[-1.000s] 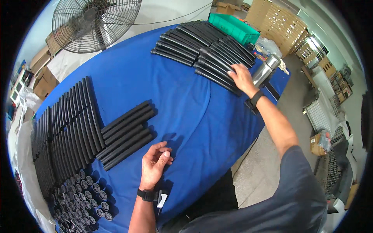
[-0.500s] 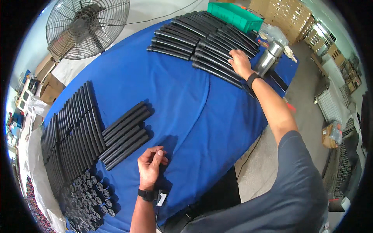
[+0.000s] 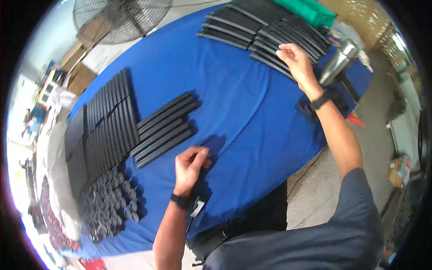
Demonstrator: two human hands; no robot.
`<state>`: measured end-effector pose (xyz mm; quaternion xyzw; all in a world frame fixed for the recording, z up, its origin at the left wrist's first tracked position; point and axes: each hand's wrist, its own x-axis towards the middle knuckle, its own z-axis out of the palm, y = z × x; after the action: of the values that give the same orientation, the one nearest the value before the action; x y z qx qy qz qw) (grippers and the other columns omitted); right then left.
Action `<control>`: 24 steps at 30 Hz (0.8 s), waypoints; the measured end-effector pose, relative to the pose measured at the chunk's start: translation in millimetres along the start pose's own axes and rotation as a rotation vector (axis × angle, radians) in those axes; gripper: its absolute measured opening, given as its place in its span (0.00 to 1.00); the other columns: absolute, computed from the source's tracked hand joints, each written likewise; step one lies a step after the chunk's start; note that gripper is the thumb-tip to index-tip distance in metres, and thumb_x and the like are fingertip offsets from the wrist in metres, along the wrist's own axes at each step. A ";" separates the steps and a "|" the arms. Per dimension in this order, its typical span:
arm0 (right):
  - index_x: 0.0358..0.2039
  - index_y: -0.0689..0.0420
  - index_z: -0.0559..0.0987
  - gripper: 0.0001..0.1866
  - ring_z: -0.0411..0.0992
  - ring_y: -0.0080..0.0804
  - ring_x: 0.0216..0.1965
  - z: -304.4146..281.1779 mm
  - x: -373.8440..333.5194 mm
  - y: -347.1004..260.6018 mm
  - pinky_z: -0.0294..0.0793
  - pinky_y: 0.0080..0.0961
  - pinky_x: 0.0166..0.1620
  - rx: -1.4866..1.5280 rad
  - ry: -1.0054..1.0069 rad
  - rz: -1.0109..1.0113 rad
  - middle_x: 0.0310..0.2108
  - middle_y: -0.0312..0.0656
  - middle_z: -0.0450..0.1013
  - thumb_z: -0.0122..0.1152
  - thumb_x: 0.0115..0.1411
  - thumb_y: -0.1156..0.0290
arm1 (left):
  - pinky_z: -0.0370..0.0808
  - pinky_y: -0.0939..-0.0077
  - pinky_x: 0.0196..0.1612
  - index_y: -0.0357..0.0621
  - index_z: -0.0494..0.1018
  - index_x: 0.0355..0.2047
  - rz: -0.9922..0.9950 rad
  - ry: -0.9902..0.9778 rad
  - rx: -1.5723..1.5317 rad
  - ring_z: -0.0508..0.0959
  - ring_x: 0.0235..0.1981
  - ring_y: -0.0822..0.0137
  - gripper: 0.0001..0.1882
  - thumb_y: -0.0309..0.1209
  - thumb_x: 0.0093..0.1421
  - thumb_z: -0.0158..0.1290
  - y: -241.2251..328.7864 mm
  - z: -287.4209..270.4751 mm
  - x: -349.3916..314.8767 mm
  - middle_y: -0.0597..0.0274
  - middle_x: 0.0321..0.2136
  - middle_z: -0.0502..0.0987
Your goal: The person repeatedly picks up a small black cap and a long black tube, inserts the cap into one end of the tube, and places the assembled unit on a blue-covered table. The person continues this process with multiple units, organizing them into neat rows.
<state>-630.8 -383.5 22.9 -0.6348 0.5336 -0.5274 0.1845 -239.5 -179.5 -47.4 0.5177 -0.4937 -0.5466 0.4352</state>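
My right hand is above the near edge of a bank of black tubes at the far right of the table. Its fingers curve loosely, with the thumb apart from the forefinger and no tube visible in the grasp. Over the blue cloth, my left hand has curled fingers and the thumb laid against them; nothing sticks out of it. Just beyond that hand lies a small group of black tubes, side by side and slanted. They adjoin a wide bank of black tubes on the left.
Many round dark caps cluster at the near left. A steel flask stands beside my right wrist, with a green bin at the far end. A large wire fan stands beyond the table. A white label lies near my left wrist.
The view has shifted, so the table sits higher and further right in it. My right hand has drawn back slightly toward the near end of the tubes. My left hand stays curled.
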 end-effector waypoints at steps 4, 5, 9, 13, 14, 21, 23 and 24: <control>0.43 0.58 0.80 0.10 0.77 0.25 0.34 76.9 -69.0 -63.2 0.79 0.25 0.40 1.111 -0.246 0.559 0.36 0.37 0.79 0.66 0.65 0.68 | 0.76 0.78 0.31 0.33 0.81 0.36 0.034 0.000 -0.035 0.79 0.26 0.73 0.12 0.32 0.69 0.57 -3.9 -4.6 -3.2 0.61 0.29 0.82; 0.41 0.58 0.81 0.08 0.77 0.26 0.33 96.6 -84.6 -73.4 0.79 0.26 0.40 1.275 -0.291 0.655 0.33 0.37 0.79 0.66 0.65 0.68 | 0.76 0.78 0.31 0.34 0.81 0.36 0.025 -0.004 -0.046 0.79 0.26 0.73 0.11 0.32 0.69 0.57 -2.0 -4.3 -3.6 0.61 0.29 0.82; 0.35 0.55 0.82 0.06 0.74 0.24 0.27 167.4 -118.7 -75.8 0.75 0.25 0.34 1.479 -0.360 0.902 0.26 0.33 0.77 0.67 0.64 0.67 | 0.76 0.78 0.32 0.34 0.81 0.36 0.015 -0.008 -0.016 0.79 0.27 0.74 0.12 0.33 0.69 0.57 -6.4 -0.3 -3.6 0.62 0.30 0.82; 0.35 0.56 0.81 0.08 0.70 0.20 0.26 181.3 -117.1 -55.8 0.70 0.23 0.32 1.514 -0.598 0.806 0.24 0.30 0.73 0.68 0.65 0.66 | 0.76 0.78 0.35 0.34 0.81 0.37 0.007 -0.030 0.078 0.79 0.29 0.75 0.13 0.34 0.69 0.57 -0.8 4.4 -1.9 0.63 0.29 0.81; 0.35 0.57 0.81 0.08 0.69 0.20 0.25 187.3 -117.1 -54.4 0.69 0.22 0.31 1.523 -0.626 0.790 0.23 0.30 0.72 0.67 0.65 0.66 | 0.76 0.78 0.35 0.34 0.81 0.37 -0.007 -0.021 0.079 0.79 0.29 0.75 0.12 0.34 0.69 0.56 1.9 2.6 -4.2 0.63 0.29 0.81; 0.37 0.58 0.80 0.10 0.67 0.17 0.24 176.9 -128.2 -68.2 0.65 0.19 0.28 1.437 -0.801 0.716 0.23 0.28 0.71 0.64 0.67 0.64 | 0.67 0.55 0.66 0.36 0.73 0.58 0.452 0.311 1.002 0.70 0.64 0.44 0.25 0.33 0.62 0.60 32.3 -24.1 -34.2 0.41 0.60 0.72; 0.35 0.57 0.80 0.11 0.67 0.17 0.23 176.2 -129.0 -66.8 0.65 0.19 0.27 1.393 -0.814 0.712 0.23 0.28 0.71 0.65 0.67 0.62 | 0.59 0.54 0.71 0.37 0.61 0.68 0.369 0.360 1.221 0.59 0.71 0.43 0.36 0.39 0.65 0.59 27.3 -32.5 -35.9 0.38 0.68 0.60; 0.35 0.57 0.80 0.11 0.67 0.17 0.23 175.9 -129.3 -67.6 0.65 0.19 0.27 1.395 -0.807 0.723 0.23 0.28 0.71 0.65 0.67 0.62 | 0.54 0.53 0.73 0.37 0.53 0.72 0.265 0.297 1.300 0.53 0.73 0.42 0.42 0.44 0.66 0.57 25.1 -36.8 -37.2 0.36 0.72 0.53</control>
<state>-429.5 -304.0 -50.4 -0.3079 0.1525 -0.3781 0.8596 -200.6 -149.4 -16.6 0.6790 -0.7161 -0.0039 0.1620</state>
